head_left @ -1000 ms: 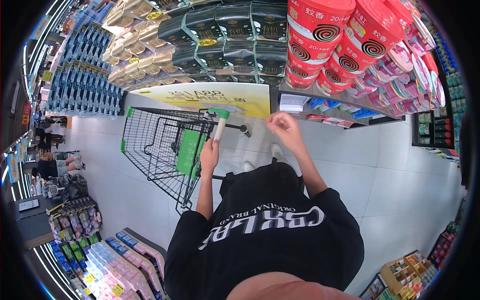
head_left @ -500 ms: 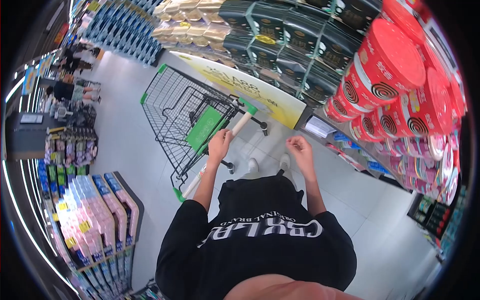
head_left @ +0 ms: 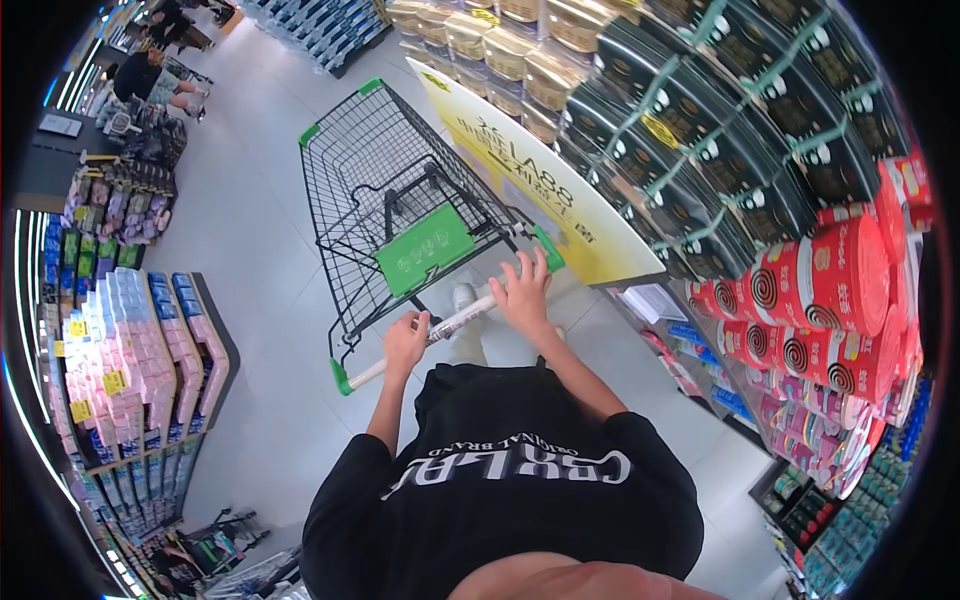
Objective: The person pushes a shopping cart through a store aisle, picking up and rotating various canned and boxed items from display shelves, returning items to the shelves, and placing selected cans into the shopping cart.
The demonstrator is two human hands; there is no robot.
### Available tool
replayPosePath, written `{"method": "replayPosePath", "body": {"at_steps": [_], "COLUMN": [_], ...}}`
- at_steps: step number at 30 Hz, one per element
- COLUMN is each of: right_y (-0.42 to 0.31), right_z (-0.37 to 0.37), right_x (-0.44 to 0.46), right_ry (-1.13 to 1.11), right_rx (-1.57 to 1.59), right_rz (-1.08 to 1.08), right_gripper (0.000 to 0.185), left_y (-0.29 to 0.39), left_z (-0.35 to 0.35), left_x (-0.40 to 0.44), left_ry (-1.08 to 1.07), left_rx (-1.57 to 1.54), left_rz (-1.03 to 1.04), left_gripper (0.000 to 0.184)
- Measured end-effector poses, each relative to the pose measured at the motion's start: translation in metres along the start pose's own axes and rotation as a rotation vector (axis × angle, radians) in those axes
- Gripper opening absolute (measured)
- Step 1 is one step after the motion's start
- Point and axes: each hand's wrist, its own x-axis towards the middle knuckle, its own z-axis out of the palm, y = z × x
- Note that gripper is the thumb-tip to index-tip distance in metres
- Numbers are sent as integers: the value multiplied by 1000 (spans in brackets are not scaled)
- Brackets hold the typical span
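A black wire shopping cart [head_left: 345,190] with green corners and a green child-seat panel [head_left: 425,250] stands in front of me, with nothing visible in its basket. Its pale handle bar [head_left: 455,322] runs slantwise below my hands. My left hand [head_left: 405,342] is closed round the bar left of its middle, fingers curled. Toward the right end, my right hand [head_left: 522,290] rests on the bar with its fingers raised and spread.
A yellow-and-white promotional board [head_left: 520,170] fronts stacked boxed packs [head_left: 690,140] close by the cart's right side. Red tubs [head_left: 810,285] fill the right shelf. A pink-and-blue package display [head_left: 130,350] stands left. People [head_left: 150,75] are farther up the aisle.
My right hand has come from the air beside the cart onto the handle bar. My left hand has shifted left along it. The view has turned and the promotional board appears closer.
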Motion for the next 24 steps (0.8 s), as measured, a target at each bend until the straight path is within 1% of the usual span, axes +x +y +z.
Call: {"method": "replayPosePath", "body": {"at_steps": [3, 4, 6, 7, 8, 9, 10, 13, 15, 16, 17, 18, 19, 21, 23, 24], "right_y": [-20, -25, -33, -35, -38, -46, -47, -47, -74, -48, -46, -61, -55, -27, 11, 12], "right_z": [19, 25, 39, 46, 50, 47, 39, 3, -62, -78, -104, -132, -151, -174, -178, -179], "right_x": [12, 13, 31, 45, 56, 63, 76, 145, 216, 239, 274, 296, 319, 356, 383, 394], "right_ry": [-126, -125, -101, -129, -165, -206, -337, -381, -325, -57, -16, 105, 199, 272, 269, 172], "right_rx": [-17, -38, -76, -70, -64, -56, -80, 164, -25, -158, -239, -307, -378, -548, -744, -777], "right_rz": [107, 96, 72, 50, 43, 52, 11, -9, 128, -185, -131, -90, -129, -62, -52, 47], "right_gripper": [34, 34, 32, 32, 33, 33, 37, 41, 44, 44, 42, 40, 43, 50, 58, 61], "left_y": [-15, -20, -24, -28, -38, -47, -50, -53, -61, -64, -68, -69, -69, -71, -66, -64], "left_z": [-13, -19, -37, -44, -45, -52, -60, -77, -83, -84, -85, -89, -92, -100, -107, -110], "left_x": [16, 21, 36, 48, 60, 65, 76, 115, 131, 142, 149, 156, 164, 175, 184, 188], "left_ry": [3, -48, -100, -126, -136, -184, -226, -278, -288, -279, -268, -244, -231, -200, -197, -173], "left_rx": [-45, -84, -61, -45, -58, -58, -57, -36, -6, 5, 16, 42, 45, 50, 81, 102], "left_rz": [79, 77, 100, 118, 152, 143, 142, 163, 170, 175, 177, 172, 181, 191, 168, 155], "left_gripper": [47, 48, 46, 46, 48, 48, 49, 50, 51, 51, 51, 52, 52, 52, 53, 53]}}
